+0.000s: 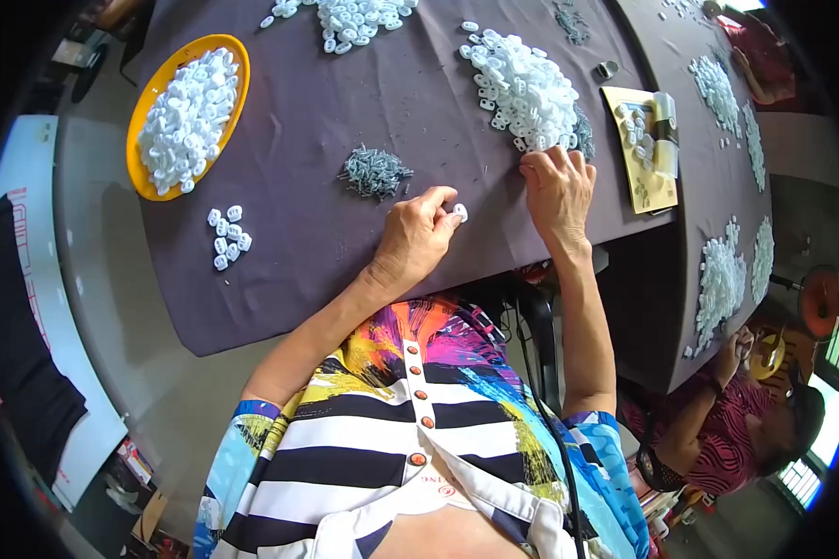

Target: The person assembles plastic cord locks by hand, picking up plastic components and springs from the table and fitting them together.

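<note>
White plastic pieces lie sorted about the dark-clothed desk (pixel 326 140), largest lot first: a big heap (pixel 526 88) just ahead of the right hand (pixel 557 191), close enough to pick from without stretching. A yellow tray (pixel 144 112) at far left holds another mound, apparently set apart from the loose stock. Between the two sits a small pile of grey metal bits (pixel 375 172), within easy reach of both hands. A little cluster of pieces (pixel 226 238) lies near the desk's left edge. The left hand (pixel 417 235) pinches a single white piece (pixel 460 212) at its fingertips, held low over the cloth. The right hand rests on the heap's near edge, fingers loosely spread, holding nothing that I can make out.
</note>
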{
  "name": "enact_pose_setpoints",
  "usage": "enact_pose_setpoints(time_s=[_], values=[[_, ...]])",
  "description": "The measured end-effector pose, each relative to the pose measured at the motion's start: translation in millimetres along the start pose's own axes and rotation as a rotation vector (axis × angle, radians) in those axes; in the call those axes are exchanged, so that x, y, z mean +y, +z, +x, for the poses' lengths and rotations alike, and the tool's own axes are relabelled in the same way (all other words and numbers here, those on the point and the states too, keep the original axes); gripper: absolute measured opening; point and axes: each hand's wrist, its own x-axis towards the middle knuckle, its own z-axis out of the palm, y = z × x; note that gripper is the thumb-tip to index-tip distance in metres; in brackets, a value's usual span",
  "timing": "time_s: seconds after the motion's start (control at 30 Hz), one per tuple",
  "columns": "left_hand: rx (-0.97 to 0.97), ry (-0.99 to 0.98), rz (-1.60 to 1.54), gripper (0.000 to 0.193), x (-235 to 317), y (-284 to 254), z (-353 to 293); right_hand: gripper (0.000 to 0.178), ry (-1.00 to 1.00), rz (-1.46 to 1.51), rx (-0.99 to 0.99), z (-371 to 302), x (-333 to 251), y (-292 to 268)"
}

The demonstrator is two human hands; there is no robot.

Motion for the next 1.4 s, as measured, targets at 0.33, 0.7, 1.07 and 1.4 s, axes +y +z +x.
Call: enact_pose_setpoints(time_s=[0.33,0.7,1.07,1.4], values=[[-0.221,-0.293,-0.299,0.017,12,-19,-23,0.007,0.045,-0.037,0.007,5,9,5],[-0.173,-0.323,-0.539,0.016,-13,-29,-29,0.006,0.084,0.022,0.072,0,11,-5],[-0.195,-0.327,-0.48,0.017,-11,-26,-30,0.007,0.115,0.015,0.031,4,6,7],[-0.03,-0.275,-0.797,0.017,-9,-32,-29,0.004,0.211,1.094,-0.319,-25,-82,-3]])
